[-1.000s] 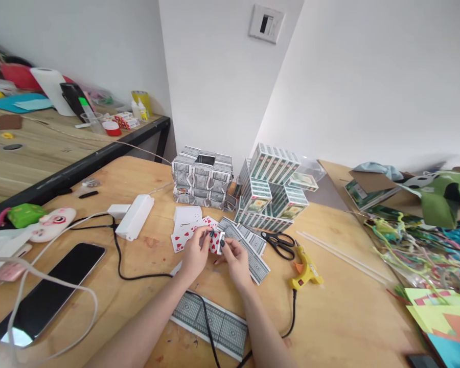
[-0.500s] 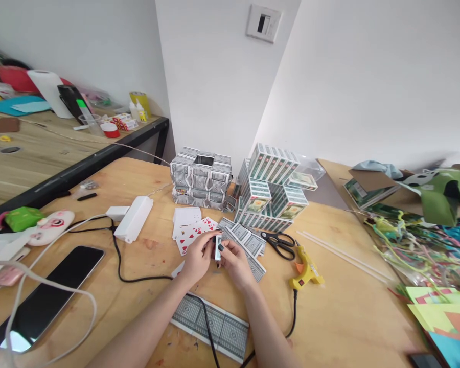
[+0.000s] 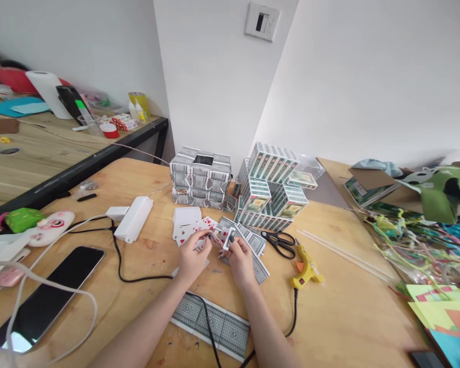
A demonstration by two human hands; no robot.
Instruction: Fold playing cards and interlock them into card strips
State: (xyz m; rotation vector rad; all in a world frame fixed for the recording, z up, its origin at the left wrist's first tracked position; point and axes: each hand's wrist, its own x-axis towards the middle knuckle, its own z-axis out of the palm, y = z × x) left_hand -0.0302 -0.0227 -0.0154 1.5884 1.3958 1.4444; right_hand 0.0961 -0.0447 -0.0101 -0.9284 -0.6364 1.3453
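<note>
Between my hands is a bent playing card (image 3: 227, 239) with its face and a red heart showing. My right hand (image 3: 239, 255) pinches its right side, thumb on top. The fingertips of my left hand (image 3: 191, 253) are closed on its left edge. Loose playing cards (image 3: 189, 230) lie face up behind my left hand, and joined patterned card strips (image 3: 253, 240) lie behind and under my right hand. Below my wrists rests a flat panel of card backs (image 3: 214, 322), crossed by a black cord. A box-like structure of folded cards (image 3: 201, 176) stands at the back.
Stacked card boxes (image 3: 272, 189) stand back right. Black scissors (image 3: 279, 244) and a yellow glue gun (image 3: 306, 271) lie right, beside clear glue sticks (image 3: 341, 253). A white power adapter (image 3: 134, 220) and a phone (image 3: 48, 299) are left. Coloured paper (image 3: 444, 312) lies far right.
The card between my hands has gone from a narrow folded strip to a more opened shape with its face visible. My left hand has shifted slightly left, away from the right.
</note>
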